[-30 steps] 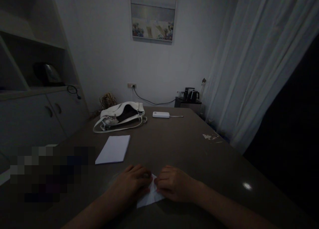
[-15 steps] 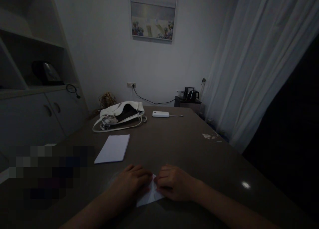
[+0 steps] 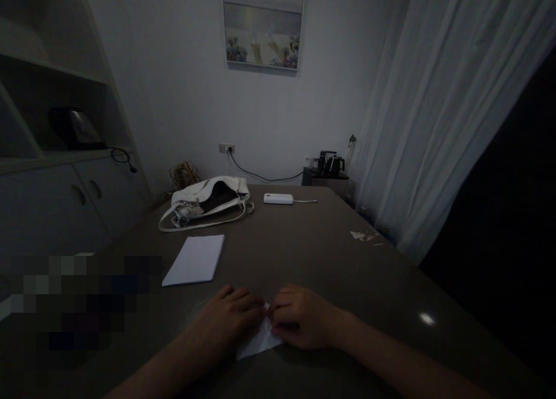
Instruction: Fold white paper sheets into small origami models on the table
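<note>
A small folded sheet of white paper (image 3: 259, 344) lies on the table near its front edge, with a pointed tip facing away from me. My left hand (image 3: 234, 315) is closed on its left side, fingers curled and thumb low by the tip. From the right, my right hand (image 3: 299, 318) pinches the paper near the same tip, its fingers bent together. The fingertips of both hands almost meet there. Both hands cover part of the paper's sides, so the exact folds are hard to see in the dim light.
A stack of white paper (image 3: 195, 260) lies ahead on the left of the brown table (image 3: 299, 248). Behind it rests a white handbag (image 3: 204, 199). A white power bank (image 3: 278, 198) with a short cable lies at the back. Paper scraps (image 3: 362, 235) sit near the right edge.
The hands stay at the paper with nearly the same grip. Slightly less of the paper shows beside the right hand. The whole view has shifted a little.
</note>
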